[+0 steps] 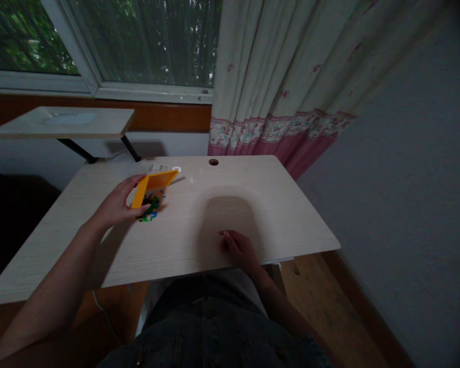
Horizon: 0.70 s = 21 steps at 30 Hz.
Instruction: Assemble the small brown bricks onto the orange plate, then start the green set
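My left hand (pixel 119 203) grips an orange-yellow plastic box (pixel 139 192) by its side, thumb below and fingers over the top edge. The box is tipped up on edge above the left part of the desk, its open side facing right. Just under and beside it lies a small heap of tiny coloured plastic pieces (pixel 152 202), green, blue, orange and dark; their exact kind is too small to tell. My right hand (pixel 240 248) is at the desk's front edge, fingers loosely curled together with nothing visible in them, well apart from the box.
The pale wooden desk (pixel 291 204) has a round cable hole (pixel 213 162) at the back. Clear plastic wrapping (pixel 126 164) lies behind the box, beneath a raised shelf (pixel 65 122) on black legs. A curtain (pixel 276 102) hangs behind; a wall (pixel 398 194) stands at right.
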{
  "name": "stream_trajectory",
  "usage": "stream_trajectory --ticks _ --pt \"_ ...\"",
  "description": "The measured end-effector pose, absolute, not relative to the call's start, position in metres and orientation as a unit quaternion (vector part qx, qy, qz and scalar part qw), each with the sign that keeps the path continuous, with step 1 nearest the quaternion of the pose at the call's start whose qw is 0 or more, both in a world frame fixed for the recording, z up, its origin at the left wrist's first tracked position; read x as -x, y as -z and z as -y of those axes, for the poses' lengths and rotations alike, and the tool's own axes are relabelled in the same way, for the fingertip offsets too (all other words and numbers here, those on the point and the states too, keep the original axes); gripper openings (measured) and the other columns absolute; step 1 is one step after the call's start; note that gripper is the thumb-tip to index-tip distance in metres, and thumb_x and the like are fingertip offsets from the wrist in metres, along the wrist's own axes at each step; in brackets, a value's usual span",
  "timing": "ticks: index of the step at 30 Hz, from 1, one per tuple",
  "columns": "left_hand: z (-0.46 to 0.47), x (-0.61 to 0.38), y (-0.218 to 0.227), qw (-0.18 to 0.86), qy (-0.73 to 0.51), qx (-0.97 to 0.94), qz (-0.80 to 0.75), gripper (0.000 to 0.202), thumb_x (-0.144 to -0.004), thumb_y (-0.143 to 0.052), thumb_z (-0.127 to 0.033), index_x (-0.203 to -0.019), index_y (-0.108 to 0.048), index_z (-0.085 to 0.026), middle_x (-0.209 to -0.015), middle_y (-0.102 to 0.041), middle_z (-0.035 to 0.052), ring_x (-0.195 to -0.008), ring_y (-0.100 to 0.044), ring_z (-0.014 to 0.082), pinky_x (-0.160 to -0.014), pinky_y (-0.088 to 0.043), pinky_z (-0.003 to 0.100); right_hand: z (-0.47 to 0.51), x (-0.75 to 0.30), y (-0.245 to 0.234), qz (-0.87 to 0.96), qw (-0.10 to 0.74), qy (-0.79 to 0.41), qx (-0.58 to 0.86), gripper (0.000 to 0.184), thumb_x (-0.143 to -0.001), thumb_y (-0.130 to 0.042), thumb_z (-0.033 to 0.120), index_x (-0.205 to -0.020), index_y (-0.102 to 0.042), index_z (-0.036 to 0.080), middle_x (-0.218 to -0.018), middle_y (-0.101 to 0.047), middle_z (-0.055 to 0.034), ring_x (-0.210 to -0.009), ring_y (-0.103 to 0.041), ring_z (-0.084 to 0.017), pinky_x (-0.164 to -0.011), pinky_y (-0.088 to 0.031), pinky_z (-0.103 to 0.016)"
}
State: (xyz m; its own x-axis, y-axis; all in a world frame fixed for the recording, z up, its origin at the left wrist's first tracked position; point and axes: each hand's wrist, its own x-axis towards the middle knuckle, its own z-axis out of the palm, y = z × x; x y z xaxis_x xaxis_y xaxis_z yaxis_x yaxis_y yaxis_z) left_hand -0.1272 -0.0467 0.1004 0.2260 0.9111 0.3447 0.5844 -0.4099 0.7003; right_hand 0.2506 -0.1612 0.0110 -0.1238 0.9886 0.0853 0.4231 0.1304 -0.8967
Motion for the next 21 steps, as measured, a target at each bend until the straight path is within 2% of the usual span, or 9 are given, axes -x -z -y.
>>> stream_trajectory --ticks 8,14,18,21 --pt "0.042 0.125 -0.107 0.183 -0.350 -0.783 -0.480 0.083 -0.054 -0.083 -0.043 -0.130 -0.057 -0.021 -0.143 -0.050 0.0115 -0.135 -0.041 0.0383 -0.118 -0.024 0.054 0.161 -0.251 -0.007 0.652 0.376 -0.372 0.544 0.047 -0.098 -0.039 0.051 -0.105 -0.071 0.018 -0.071 -0.069 -0.0037 -0.071 -0.065 -0.017 -0.076 -0.050 -0.029" --pt "0.041 0.127 -0.110 0.112 -0.300 -0.817 -0.481 0.083 -0.069 -0.073 -0.048 -0.141 -0.044 -0.020 -0.147 -0.044 0.0120 -0.134 -0.042 0.0350 -0.115 -0.031 0.054 0.160 -0.252 -0.003 0.655 0.385 -0.363 0.540 0.045 -0.098 -0.039 0.050 -0.103 -0.071 0.019 -0.070 -0.068 -0.0030 -0.070 -0.064 -0.017 -0.075 -0.049 -0.028" --pt "0.041 0.130 -0.112 0.123 -0.401 -0.767 -0.486 0.087 -0.072 -0.074 -0.053 -0.144 -0.039 -0.016 -0.147 -0.041 0.0141 -0.131 -0.045 0.0333 -0.109 -0.039 0.051 0.160 -0.252 -0.002 0.653 0.389 -0.367 0.536 0.043 -0.098 -0.040 0.050 -0.103 -0.071 0.020 -0.069 -0.067 -0.0023 -0.069 -0.064 -0.017 -0.074 -0.049 -0.029" --pt "0.041 0.127 -0.114 0.139 -0.542 -0.695 -0.452 0.093 -0.073 -0.071 -0.061 -0.143 -0.037 -0.011 -0.146 -0.041 0.0166 -0.131 -0.044 0.0324 -0.114 -0.033 0.050 0.159 -0.252 -0.003 0.641 0.396 -0.384 0.533 0.042 -0.097 -0.042 0.050 -0.102 -0.071 0.020 -0.069 -0.067 -0.0023 -0.069 -0.064 -0.017 -0.073 -0.049 -0.030"
